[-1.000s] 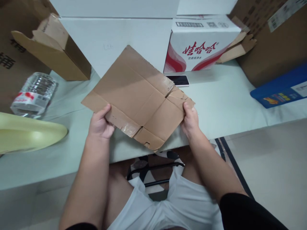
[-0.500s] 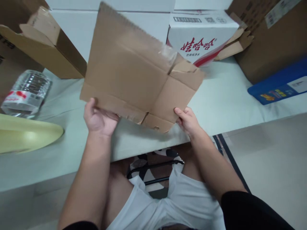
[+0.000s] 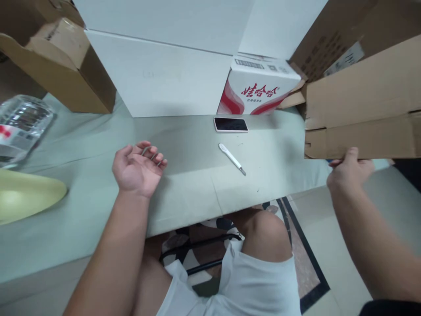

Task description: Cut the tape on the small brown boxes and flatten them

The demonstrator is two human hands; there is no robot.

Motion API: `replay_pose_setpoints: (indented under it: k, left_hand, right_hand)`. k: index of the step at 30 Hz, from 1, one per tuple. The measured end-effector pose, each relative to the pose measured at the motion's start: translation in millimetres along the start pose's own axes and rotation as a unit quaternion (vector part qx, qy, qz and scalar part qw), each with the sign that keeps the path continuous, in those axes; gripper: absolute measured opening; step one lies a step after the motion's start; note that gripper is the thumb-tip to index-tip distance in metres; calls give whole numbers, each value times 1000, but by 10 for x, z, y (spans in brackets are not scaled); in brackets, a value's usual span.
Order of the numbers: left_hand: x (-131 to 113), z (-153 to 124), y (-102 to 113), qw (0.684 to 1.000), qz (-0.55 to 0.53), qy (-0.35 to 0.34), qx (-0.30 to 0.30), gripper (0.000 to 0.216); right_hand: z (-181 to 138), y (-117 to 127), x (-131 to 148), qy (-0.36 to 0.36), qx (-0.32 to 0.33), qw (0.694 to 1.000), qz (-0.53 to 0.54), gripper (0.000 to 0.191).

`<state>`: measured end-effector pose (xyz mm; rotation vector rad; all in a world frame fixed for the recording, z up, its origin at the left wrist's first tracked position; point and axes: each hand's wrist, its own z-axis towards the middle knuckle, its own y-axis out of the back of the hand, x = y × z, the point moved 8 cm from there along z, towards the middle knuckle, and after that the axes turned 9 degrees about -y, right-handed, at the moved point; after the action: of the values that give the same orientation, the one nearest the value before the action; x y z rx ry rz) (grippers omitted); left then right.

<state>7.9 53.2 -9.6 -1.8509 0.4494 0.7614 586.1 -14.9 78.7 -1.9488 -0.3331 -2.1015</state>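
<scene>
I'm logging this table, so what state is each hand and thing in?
Cardboard: creased, held up
Right hand: gripping the cardboard
Left hand: open, fingers loosely curled
White cutter: lying flat
Phone: lying flat, screen dark
Left brown box: flap open
Bottle: lying on its side

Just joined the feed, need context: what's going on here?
A person at a cloth-covered table holds a creased piece of cardboard by its lower edge with the right hand, out to the right side. The left hand is palm up over the table, fingers loosely curled, with nothing visible in it. Between the hands, a white knife lies on the table, with a phone beyond it, near a white box with red lettering.
</scene>
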Motion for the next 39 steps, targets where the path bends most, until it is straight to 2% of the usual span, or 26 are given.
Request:
replay_pose_setpoints:
  k: [3, 7, 10, 13, 16, 20, 22, 25, 29, 32, 36, 39]
  left_hand:
    - [4, 13, 1, 1000, 0, 3, 4, 20]
    - [8, 66, 19, 1000, 22, -5, -9, 22]
    - [33, 119, 8, 999, 32, -1, -4, 24]
    - [54, 170, -30, 999, 32, 0, 27, 26]
    - [52, 198, -51, 998, 28, -2, 51, 28]
    - [22, 184, -55, 998, 22, -3, 56, 29]
    - [-9, 154, -65, 998, 14, -8, 62, 30]
    - [-90, 88, -70, 997, -7, -24, 71, 29]
    - [-278, -6, -17, 995, -37, -53, 75, 28]
    - [-468, -54, 64, 992, -63, -79, 75, 28]
    - [-666, -66, 203, 988, -103, -97, 58, 26]
    - [-725, -53, 270, 987, -127, -90, 48, 24]
  right_hand:
    - [284, -294, -106, 32, 14, 998, -56, 34]
    - [714, -989, -120, 35, 44, 992, -113, 31]
    - [958, -1570, -65, 18, 94, 986, -136, 27]
    - [1024, -1907, -132, -8, 138, 979, -150, 18]
    - [906, -1907, -359, -26, 172, 969, -176, 11]
    - [611, -1650, -626, -35, 213, 953, -212, 6]
    - [461, -1543, -612, -28, 227, 946, -230, 5]
    - [211, -1514, -382, 1, 255, 932, -257, 6]
    - [-339, -1752, 94, 72, 329, 895, -292, 10]
    - [-1083, -2126, 368, 164, 414, 836, -321, 9]
    - [-2650, -2751, 528, 351, 549, 694, -307, 18]
    - [-3893, -3238, 499, 400, 636, 609, -256, 30]
